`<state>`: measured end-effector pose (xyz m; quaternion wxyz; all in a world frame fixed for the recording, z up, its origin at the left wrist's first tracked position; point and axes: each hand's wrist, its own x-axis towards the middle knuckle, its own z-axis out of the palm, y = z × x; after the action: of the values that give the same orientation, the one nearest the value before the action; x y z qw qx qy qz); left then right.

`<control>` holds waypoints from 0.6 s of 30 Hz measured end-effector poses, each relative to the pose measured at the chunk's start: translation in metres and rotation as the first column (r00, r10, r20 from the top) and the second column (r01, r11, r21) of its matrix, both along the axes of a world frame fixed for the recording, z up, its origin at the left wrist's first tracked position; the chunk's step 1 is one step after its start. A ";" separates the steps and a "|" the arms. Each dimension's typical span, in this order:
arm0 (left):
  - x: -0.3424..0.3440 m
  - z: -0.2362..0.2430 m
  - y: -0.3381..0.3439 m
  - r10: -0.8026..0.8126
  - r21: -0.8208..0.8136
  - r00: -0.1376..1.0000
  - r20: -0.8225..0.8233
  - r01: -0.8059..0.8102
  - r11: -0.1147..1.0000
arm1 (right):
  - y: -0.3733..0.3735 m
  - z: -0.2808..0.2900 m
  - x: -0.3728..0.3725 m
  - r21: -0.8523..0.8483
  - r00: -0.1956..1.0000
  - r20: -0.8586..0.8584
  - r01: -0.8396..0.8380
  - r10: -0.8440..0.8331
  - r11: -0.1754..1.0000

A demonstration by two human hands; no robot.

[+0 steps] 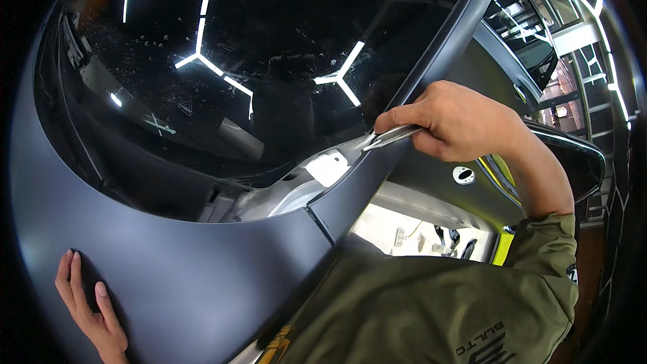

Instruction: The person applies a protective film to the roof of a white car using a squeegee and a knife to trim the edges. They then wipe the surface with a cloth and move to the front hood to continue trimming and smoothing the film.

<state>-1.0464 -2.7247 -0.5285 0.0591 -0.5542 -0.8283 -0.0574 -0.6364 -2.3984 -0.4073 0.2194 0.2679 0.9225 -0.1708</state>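
My left hand (pixel 91 313) rests on the matte dark grey car hood (pixel 195 276) at the lower left, fingers stretched out and apart, nothing in it. Over the lower corner of the windshield, my right hand (pixel 465 121) is closed, pinching a thin shiny strip (pixel 394 136) between thumb and fingers. The strip's far end meets the foot of the windshield pillar (pixel 441 47); its material is hard to make out. Just below lies a bright, glossy patch (pixel 327 168) in the gap between the windshield (pixel 269 81) and the hood's rear edge.
A narrow seam (pixel 319 222) parts the hood from the fender. An opened car door with a side mirror (pixel 566 155) stands on the right. Beneath it shows a white floor (pixel 377 229) with several small items. Hexagonal ceiling lights reflect in the glass.
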 end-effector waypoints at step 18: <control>-0.012 -0.006 -0.007 -0.040 0.012 0.999 -0.007 0.041 0.999 | -0.012 0.005 0.010 -0.010 0.895 -0.256 0.375 -0.365 0.927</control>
<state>-1.0586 -2.7314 -0.5348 0.0640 -0.5707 -0.8163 -0.0618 -0.6263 -2.4105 -0.4023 0.0578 0.4185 0.8783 -0.2240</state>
